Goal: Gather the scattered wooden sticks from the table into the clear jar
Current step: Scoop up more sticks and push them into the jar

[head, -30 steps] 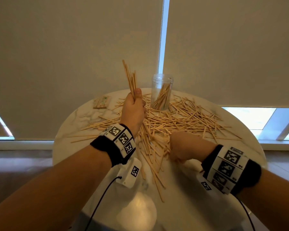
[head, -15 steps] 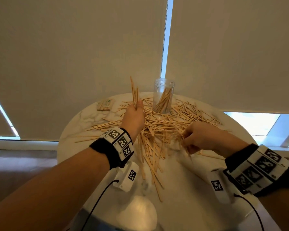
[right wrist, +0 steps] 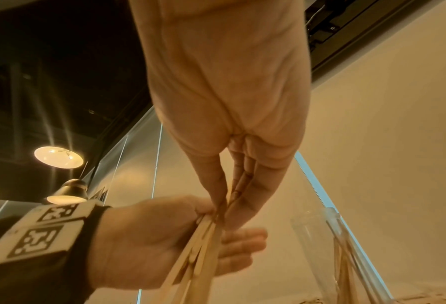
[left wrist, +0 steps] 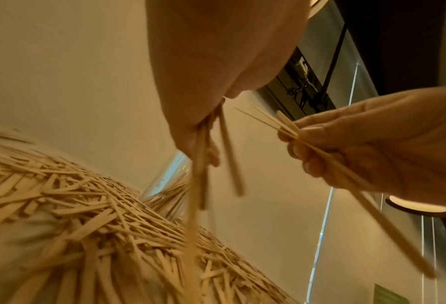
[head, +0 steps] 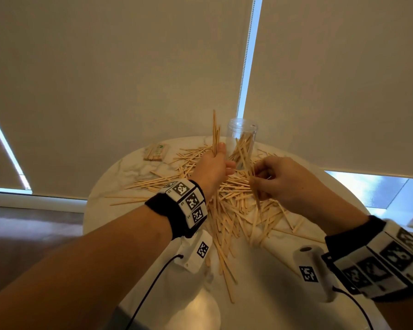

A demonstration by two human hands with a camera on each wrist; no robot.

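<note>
Many thin wooden sticks [head: 231, 206] lie in a heap across the round white table [head: 260, 270]. The clear jar [head: 241, 141] stands upright at the far edge with several sticks inside. My left hand [head: 221, 163] grips an upright bundle of sticks [head: 215, 132] just left of the jar. My right hand [head: 258, 177] pinches a few sticks [head: 255, 189] above the heap, close beside the left hand. In the right wrist view the right fingers [right wrist: 242, 185] hold these sticks against the left hand [right wrist: 151, 236]. The left wrist view shows the bundle [left wrist: 203, 160] hanging below the left fist.
A small wrapped packet of sticks [head: 156, 152] lies at the table's far left. Closed roller blinds [head: 129, 79] hang right behind the table. Loose sticks reach toward the near edge [head: 227, 277]. Cables run from both wrist cameras.
My right hand has lifted off the heap with a few sticks and moved up and left to meet the left hand. The left hand has kept its upright bundle.
</note>
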